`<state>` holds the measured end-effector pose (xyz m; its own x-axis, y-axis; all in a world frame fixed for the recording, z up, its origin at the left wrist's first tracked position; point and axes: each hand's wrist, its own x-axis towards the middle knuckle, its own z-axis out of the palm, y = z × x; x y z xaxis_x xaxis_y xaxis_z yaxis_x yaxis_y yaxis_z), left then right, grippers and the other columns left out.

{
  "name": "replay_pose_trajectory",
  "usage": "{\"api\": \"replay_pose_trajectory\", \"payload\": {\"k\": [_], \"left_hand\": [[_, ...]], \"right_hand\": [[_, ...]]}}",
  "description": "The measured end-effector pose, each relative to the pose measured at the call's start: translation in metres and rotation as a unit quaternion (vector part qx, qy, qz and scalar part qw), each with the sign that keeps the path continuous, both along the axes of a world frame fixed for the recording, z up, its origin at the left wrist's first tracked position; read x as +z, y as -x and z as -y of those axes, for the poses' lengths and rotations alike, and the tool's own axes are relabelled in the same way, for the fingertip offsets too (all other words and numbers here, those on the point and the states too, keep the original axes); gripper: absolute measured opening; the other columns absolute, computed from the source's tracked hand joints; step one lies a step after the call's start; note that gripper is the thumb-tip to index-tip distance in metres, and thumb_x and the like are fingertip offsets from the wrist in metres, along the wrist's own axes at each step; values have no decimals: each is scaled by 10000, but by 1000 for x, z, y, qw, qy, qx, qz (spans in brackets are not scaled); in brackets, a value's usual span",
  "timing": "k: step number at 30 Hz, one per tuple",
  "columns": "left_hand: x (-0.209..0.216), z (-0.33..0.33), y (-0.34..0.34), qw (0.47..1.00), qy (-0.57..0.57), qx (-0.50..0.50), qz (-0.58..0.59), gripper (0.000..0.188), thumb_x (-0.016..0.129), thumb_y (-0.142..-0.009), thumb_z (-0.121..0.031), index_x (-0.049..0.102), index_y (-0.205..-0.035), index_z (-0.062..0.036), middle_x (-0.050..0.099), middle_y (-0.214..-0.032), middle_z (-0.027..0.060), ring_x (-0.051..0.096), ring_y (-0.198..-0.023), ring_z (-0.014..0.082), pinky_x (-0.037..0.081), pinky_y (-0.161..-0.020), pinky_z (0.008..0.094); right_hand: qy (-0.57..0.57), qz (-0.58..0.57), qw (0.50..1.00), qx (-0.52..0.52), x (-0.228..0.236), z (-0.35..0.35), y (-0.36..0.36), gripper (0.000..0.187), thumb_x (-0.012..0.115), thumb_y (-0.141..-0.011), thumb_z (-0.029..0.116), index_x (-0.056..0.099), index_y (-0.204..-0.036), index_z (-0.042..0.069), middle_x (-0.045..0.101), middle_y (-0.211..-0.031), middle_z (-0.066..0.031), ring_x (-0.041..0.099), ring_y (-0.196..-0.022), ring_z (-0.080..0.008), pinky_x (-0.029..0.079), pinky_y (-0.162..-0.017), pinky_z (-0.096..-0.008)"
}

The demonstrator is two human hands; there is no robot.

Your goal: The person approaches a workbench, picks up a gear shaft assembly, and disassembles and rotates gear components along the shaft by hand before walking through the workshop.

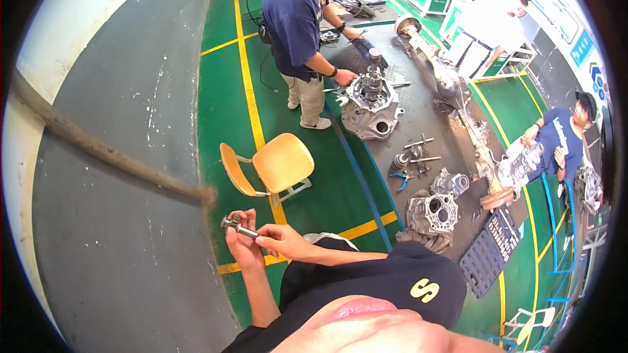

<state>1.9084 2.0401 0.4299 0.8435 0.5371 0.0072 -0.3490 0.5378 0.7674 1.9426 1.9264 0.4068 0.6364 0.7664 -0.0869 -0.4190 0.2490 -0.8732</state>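
A metal gear shaft [248, 231], with a toothed gear at its far-left end, is held up in front of my body at the left. My left hand [245, 252] is closed around the gear end, its fingers curled behind and over it. With thumb and fingers, my right hand [286, 242] pinches the plain rod end. The shaft lies slightly tilted, its rod pointing right and down. Both hands are over the green floor beside the grey wall, away from the workbench [405, 127].
A yellow chair [282, 160] stands just beyond my hands. On the bench are gearbox housings [432, 214], smaller shafts [418, 157], blue-handled pliers [403, 183], a long axle [451, 85] and a tool tray [489, 252]. A person [294, 19] works at another housing [373, 108]; two others stand beyond.
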Motion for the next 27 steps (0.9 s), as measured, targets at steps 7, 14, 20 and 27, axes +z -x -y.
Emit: {"api": "replay_pose_trajectory", "payload": {"k": [7, 14, 20, 27], "left_hand": [[-10, 19, 24, 990, -25, -140, 4, 493, 599, -886, -433, 495, -1174, -47, 540, -1089, 74, 535, -1119, 234, 390, -1044, 418], [-14, 30, 37, 975, 2, -223, -20, 558, 664, -836, -413, 509, -1180, -2, 559, -1121, 109, 546, -1122, 253, 416, -1020, 412], [-20, 39, 28, 970, -7, -238, -41, 633, 651, -832, -514, 515, -1168, 6, 571, -1089, 99, 560, -1067, 232, 433, -976, 374], [-30, 57, 5, 971, 2, -232, -56, 528, 572, -898, -462, 521, -1160, -6, 571, -1071, 95, 547, -1086, 240, 442, -986, 407]], "right_hand": [[26, -23, 992, -120, -4, 33, 47, 255, 571, -951, 179, 587, -1085, -37, 564, -730, -18, 525, -607, -70, 439, -550, -219], [-3, -23, 987, -161, -15, 51, 70, 225, 531, -974, 202, 577, -1055, -3, 553, -743, -9, 519, -621, -73, 432, -548, -227], [16, 12, 986, -167, -9, 59, 54, 279, 526, -976, 221, 570, -1086, -32, 555, -718, -31, 511, -580, -85, 415, -523, -238], [68, 8, 976, -208, -3, 67, 33, 250, 587, -951, 213, 606, -1002, -30, 547, -685, 2, 484, -572, -45, 385, -506, -205]]}}
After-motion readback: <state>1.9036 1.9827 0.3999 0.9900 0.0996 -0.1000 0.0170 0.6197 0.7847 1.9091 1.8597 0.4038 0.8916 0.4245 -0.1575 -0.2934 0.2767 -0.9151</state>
